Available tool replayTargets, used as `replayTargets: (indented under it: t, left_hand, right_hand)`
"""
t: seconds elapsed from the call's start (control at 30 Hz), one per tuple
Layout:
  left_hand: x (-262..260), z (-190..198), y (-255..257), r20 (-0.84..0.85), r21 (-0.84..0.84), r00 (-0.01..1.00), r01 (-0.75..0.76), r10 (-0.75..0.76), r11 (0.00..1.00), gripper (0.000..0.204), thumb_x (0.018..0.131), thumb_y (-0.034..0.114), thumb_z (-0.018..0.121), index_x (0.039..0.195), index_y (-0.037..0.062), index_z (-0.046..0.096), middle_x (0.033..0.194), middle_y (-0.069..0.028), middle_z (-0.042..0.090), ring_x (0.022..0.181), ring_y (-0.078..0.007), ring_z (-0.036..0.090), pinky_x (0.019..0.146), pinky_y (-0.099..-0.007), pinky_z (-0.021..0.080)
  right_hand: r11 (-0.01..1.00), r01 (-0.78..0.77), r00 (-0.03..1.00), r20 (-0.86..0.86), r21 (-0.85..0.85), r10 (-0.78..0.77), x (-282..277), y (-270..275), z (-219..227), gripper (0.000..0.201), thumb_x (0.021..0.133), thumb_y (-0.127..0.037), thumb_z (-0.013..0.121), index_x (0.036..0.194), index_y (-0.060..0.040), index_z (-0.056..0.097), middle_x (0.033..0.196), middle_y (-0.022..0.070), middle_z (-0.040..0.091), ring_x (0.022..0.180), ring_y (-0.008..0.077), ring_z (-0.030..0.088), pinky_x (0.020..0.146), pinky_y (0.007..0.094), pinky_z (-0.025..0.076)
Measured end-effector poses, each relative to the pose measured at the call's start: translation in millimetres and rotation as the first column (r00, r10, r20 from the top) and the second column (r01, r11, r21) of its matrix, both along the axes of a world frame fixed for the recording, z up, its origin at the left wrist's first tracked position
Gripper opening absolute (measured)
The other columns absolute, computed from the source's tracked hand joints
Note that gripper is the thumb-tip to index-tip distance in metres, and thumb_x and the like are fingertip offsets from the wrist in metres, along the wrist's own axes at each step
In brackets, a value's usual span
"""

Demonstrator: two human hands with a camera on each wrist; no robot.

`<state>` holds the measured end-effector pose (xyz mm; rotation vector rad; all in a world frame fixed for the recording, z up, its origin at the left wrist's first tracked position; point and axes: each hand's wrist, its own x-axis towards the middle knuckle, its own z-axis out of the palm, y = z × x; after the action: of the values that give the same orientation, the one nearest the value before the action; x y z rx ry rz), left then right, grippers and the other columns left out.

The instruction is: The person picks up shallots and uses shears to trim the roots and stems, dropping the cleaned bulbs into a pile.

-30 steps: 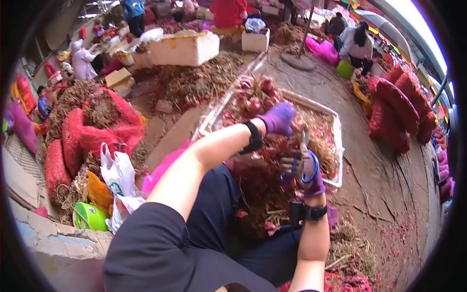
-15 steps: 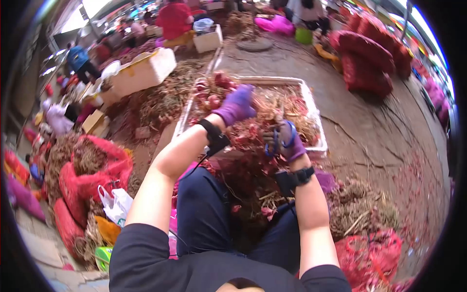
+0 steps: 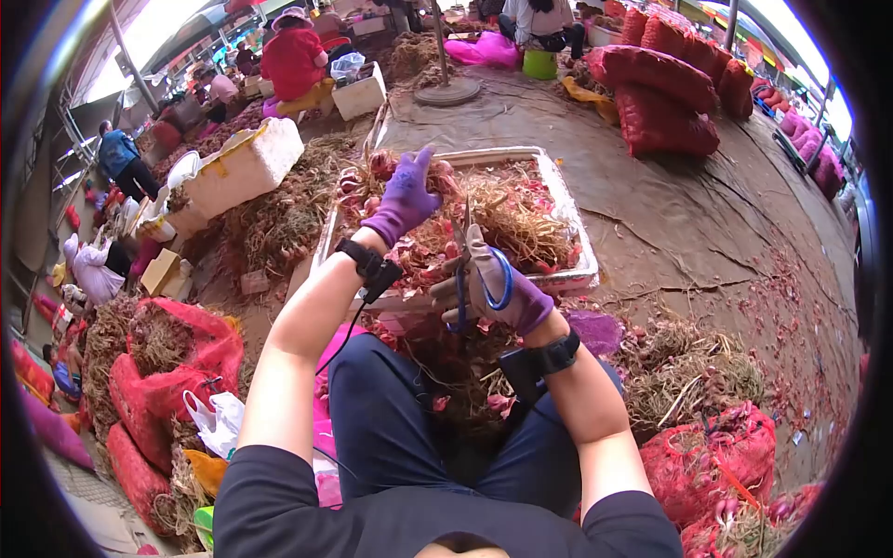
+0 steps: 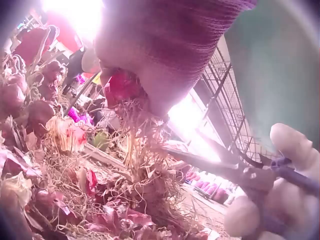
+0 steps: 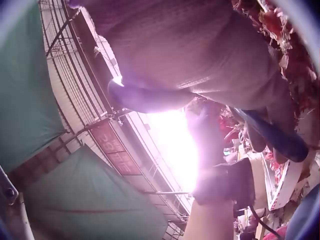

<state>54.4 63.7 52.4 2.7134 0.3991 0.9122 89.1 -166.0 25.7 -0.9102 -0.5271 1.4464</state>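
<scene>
My left hand, in a purple glove, is raised over the far left of a white foam box. Its fingers pinch a red onion, whose stringy roots hang below the glove in the left wrist view. My right hand, gloved in grey and purple, holds scissors by their blue handles. The blades point at the hanging roots, close below the left hand. Several red onions lie at the box's far left corner; dry roots and papery skins fill the rest.
Dry trimmings and a red net sack lie by my right leg. More net sacks and a white plastic bag sit on the left. Stacked red sacks stand at the far right, and people work behind.
The head view has swung to the right, so the box and hands appear further left. The left hand still holds an onion over the box, and the scissors remain in the right hand.
</scene>
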Motion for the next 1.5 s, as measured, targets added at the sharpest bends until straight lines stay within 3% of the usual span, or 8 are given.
replayTargets:
  t: [0.33,0.43,0.5,0.7,0.87,1.07,1.3,1.5]
  left_hand:
    - [1.5,-16.4,0.6,0.078,-0.237,0.984,0.177,-0.163,0.955,0.052,0.077,0.007,0.067,0.127,0.0007,0.051,0.099,-0.0141,0.067,0.097,-0.0264,0.061,0.087,-0.0360,0.049]
    - [5.5,-62.2,71.0,0.172,-0.699,0.912,0.380,-0.373,0.606,0.026,0.095,0.013,0.052,0.119,0.0026,0.057,0.098,-0.0073,0.068,0.071,-0.0154,0.063,0.066,-0.0270,0.053]
    - [-17.5,-18.6,39.7,0.189,-0.946,0.980,0.165,-0.061,-0.278,0.017,0.093,0.015,0.051,0.108,0.0111,0.059,0.095,-0.0036,0.062,0.076,-0.0175,0.062,0.062,-0.0325,0.055]
    - [-25.7,-24.2,25.5,0.335,-0.919,0.925,0.279,-0.179,-0.280,0.022,0.095,0.016,0.050,0.115,0.0127,0.058,0.101,-0.0033,0.064,0.078,-0.0170,0.064,0.063,-0.0327,0.056]
    - [-23.6,-30.9,-47.8,0.262,-0.777,0.945,0.327,-0.196,0.538,0.047,0.093,0.015,0.058,0.137,0.0052,0.046,0.110,-0.0027,0.063,0.088,-0.0062,0.058,0.071,-0.0235,0.049]
    - [-7.2,-58.4,-78.2,0.149,-0.577,0.953,0.301,-0.264,0.759,0.061,0.088,0.015,0.066,0.139,-0.0023,0.038,0.118,-0.0105,0.057,0.105,-0.0140,0.055,0.091,-0.0282,0.046]
    - [-14.0,-38.3,-79.7,0.514,-0.852,0.776,0.513,-0.367,-0.108,0.043,0.097,0.017,0.056,0.135,0.0015,0.044,0.125,-0.0099,0.056,0.109,-0.0166,0.057,0.094,-0.0315,0.048]
    - [-11.7,-72.6,-79.9,0.532,-0.836,0.829,0.482,-0.170,-0.264,0.036,0.101,0.019,0.047,0.136,0.0081,0.046,0.108,-0.0016,0.062,0.097,-0.0157,0.061,0.086,-0.0355,0.054]
  right_hand:
    - [0.959,0.284,0.952,0.116,0.012,-0.283,34.7,21.1,-33.1,0.077,0.086,-0.076,0.040,0.101,-0.0019,0.056,0.075,0.0071,0.061,0.061,0.0147,0.060,0.054,0.0281,0.048]
    - [0.974,0.105,0.994,-0.033,0.203,-0.100,45.5,23.9,-50.7,0.079,0.086,-0.075,0.040,0.109,-0.0001,0.051,0.078,0.0108,0.062,0.063,0.0190,0.062,0.058,0.0317,0.051]
    - [0.990,0.125,0.986,-0.122,0.070,-0.116,24.0,16.2,-26.2,0.082,0.086,-0.076,0.040,0.118,-0.0002,0.042,0.085,0.0165,0.064,0.069,0.0260,0.064,0.065,0.0395,0.055]
    - [0.966,0.201,0.932,0.273,0.161,-0.239,-6.8,18.5,-2.0,0.062,0.088,-0.057,0.061,0.115,-0.0028,0.045,0.092,0.0078,0.059,0.080,0.0134,0.058,0.073,0.0300,0.049]
    - [0.719,0.636,0.733,0.074,0.280,-0.676,12.2,34.5,-16.1,0.034,0.084,-0.012,0.074,0.107,-0.0016,0.050,0.082,0.0002,0.057,0.065,0.0054,0.051,0.057,0.0196,0.044]
    - [0.642,0.695,0.632,0.150,0.324,-0.760,48.2,20.2,-22.9,0.029,0.083,-0.002,0.069,0.107,0.0008,0.055,0.089,0.0062,0.065,0.075,0.0109,0.062,0.065,0.0229,0.051]
    - [0.746,0.551,0.666,0.342,0.375,-0.664,56.6,10.0,-7.0,0.034,0.080,0.001,0.063,0.113,-0.0012,0.055,0.087,0.0066,0.066,0.065,0.0100,0.061,0.055,0.0212,0.051]
    - [0.488,0.827,0.455,0.178,0.278,-0.873,67.9,16.3,-13.3,0.031,0.079,0.001,0.064,0.108,-0.0055,0.056,0.075,0.0018,0.061,0.053,0.0082,0.053,0.045,0.0208,0.042]
